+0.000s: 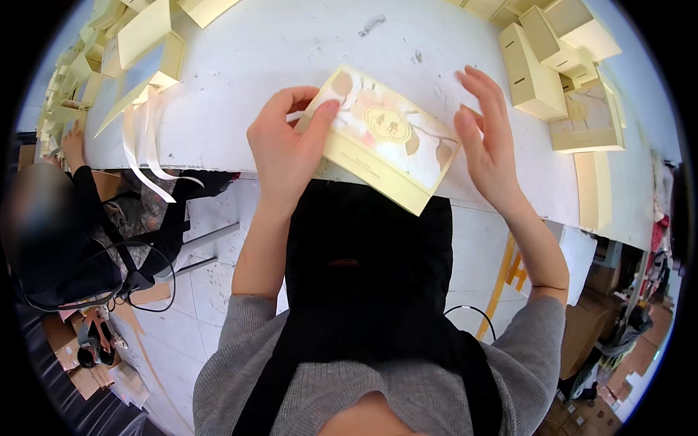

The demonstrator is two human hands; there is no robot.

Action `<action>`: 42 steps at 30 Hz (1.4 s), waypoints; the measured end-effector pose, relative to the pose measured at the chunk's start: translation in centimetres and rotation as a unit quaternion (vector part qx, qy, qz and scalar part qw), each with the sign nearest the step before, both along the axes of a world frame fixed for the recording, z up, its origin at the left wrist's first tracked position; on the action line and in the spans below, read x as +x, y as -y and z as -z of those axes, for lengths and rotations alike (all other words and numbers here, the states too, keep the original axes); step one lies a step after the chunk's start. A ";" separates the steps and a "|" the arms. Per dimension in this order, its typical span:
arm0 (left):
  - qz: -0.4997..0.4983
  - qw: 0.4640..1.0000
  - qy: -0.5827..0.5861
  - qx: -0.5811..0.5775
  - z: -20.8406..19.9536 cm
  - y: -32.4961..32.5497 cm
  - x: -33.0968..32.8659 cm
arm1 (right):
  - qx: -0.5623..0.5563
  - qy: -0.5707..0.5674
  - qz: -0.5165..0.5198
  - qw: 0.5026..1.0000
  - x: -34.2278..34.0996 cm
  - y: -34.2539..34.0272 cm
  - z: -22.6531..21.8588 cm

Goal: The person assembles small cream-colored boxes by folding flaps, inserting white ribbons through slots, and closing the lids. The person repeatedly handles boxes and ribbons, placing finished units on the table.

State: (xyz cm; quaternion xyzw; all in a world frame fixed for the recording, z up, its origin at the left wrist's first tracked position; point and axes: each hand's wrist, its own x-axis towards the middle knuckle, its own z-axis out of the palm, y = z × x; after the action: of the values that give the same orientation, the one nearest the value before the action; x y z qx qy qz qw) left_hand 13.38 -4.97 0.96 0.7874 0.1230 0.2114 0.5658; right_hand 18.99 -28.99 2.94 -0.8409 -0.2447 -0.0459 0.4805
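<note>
A pale yellow gift box [422, 156] with a floral top and an oval label lies tilted near the table's front edge, its near corner reaching past that edge. My left hand [287, 142] grips its left end, thumb on top and fingers behind. Off the box's right end, my right hand [487, 134] is raised with its fingers apart, holding nothing. The underside of the box is hidden.
Stacked yellow boxes [534, 76] stand at the table's right. At the left, an open box [163, 62] trails white ribbons [149, 142] over the edge of the white table [291, 43]. A co-worker [80, 232] sits at far left near more boxes.
</note>
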 end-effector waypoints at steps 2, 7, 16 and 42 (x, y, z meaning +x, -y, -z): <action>0.009 0.999 -0.022 0.034 -0.2 0.4 0.0 | -0.139 0.150 -0.120 0.971 -1.4 0.3 -0.2; 0.101 0.973 0.028 -0.203 2.1 0.4 -2.7 | -0.300 0.204 -0.149 0.920 -3.1 -0.8 -0.8; 0.095 0.964 0.008 -0.250 1.0 0.8 -3.7 | -0.478 0.353 -0.164 0.788 -2.9 -2.6 -2.8; 0.119 0.949 0.262 -0.131 4.9 0.4 -2.3 | -0.096 -0.342 -0.197 0.914 13.7 0.2 -0.8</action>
State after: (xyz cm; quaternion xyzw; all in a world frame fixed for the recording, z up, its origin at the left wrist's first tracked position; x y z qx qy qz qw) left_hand 11.11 -5.37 -3.94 0.6318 -0.0976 0.3236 0.6976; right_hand 32.66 -29.19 3.75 -0.7820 -0.2292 0.3639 0.4512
